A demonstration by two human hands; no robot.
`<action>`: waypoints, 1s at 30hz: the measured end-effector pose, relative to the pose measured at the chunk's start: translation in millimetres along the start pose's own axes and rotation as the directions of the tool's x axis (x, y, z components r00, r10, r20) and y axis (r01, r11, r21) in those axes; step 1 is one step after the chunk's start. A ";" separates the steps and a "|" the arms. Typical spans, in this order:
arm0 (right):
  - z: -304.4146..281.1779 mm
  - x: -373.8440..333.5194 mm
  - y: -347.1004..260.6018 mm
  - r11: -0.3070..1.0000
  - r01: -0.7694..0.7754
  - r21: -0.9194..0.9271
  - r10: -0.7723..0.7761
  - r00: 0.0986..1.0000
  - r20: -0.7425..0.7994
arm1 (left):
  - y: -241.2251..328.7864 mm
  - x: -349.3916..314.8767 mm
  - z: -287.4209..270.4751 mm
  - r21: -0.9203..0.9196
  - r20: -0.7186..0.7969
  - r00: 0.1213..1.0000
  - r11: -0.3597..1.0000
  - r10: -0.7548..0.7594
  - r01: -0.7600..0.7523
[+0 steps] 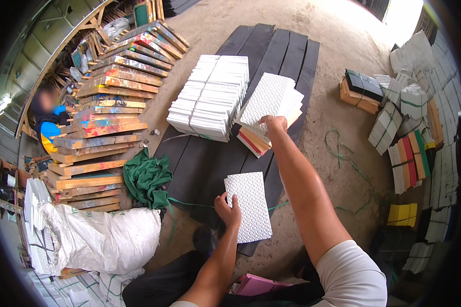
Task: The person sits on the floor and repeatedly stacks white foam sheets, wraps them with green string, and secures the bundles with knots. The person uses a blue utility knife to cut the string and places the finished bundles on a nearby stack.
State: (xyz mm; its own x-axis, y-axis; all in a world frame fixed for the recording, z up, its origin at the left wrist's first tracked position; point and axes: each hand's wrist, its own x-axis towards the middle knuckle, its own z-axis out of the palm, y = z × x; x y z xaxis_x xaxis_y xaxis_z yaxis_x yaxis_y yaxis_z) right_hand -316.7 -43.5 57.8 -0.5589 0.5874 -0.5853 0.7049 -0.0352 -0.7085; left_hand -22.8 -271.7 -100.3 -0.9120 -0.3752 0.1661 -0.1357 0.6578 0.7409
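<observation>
My left hand [228, 210] grips the left edge of a small pile of white embossed sheets [251, 210], thumb on top, close to my body. A second sheet's edge shows at its upper left corner. Farther out, my right hand [274, 124] is closed on the near right corner of a white embossed sheet [268, 97]. That sheet lies on a fanned stack with cream, red and orange layers [253, 142] beneath. How many sheets the right fingers hold is hidden. Left of this stack stands a tall bundle of white sheets [208, 97] tied with green string.
Long black strips [287, 51] lie under the stacks. A green cloth heap [147, 176] and a white sack [105, 238] are at left, beside paint-stained wooden frames [112, 97]. Another person [48, 117] sits beyond the frames. Tied bundles [407, 158] line the right; green string [351, 163] trails there.
</observation>
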 end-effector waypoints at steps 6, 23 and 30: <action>-12.0 -4.7 -6.6 0.992 -0.079 0.102 0.077 0.997 0.026 | 5.9 12.2 -1.5 0.007 -0.017 1.000 1.000 -0.015 0.015; -69.9 -10.6 76.6 0.867 0.152 0.475 -0.214 0.974 0.079 | 184.7 254.2 82.3 0.320 0.218 0.976 0.943 0.019 -0.090; -138.7 8.5 116.0 0.697 0.184 0.693 -0.275 0.961 0.021 | 217.4 249.2 96.8 0.207 0.247 0.965 0.969 0.083 -0.136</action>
State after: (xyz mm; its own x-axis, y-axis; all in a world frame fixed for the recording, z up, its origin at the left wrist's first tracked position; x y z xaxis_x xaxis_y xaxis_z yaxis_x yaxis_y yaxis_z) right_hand -179.2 69.5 25.4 -0.7401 0.5576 -0.3760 0.0851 -0.4770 -0.8748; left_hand -317.0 -159.0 39.2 -0.9874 -0.1461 0.0614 -0.0870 0.8235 0.5606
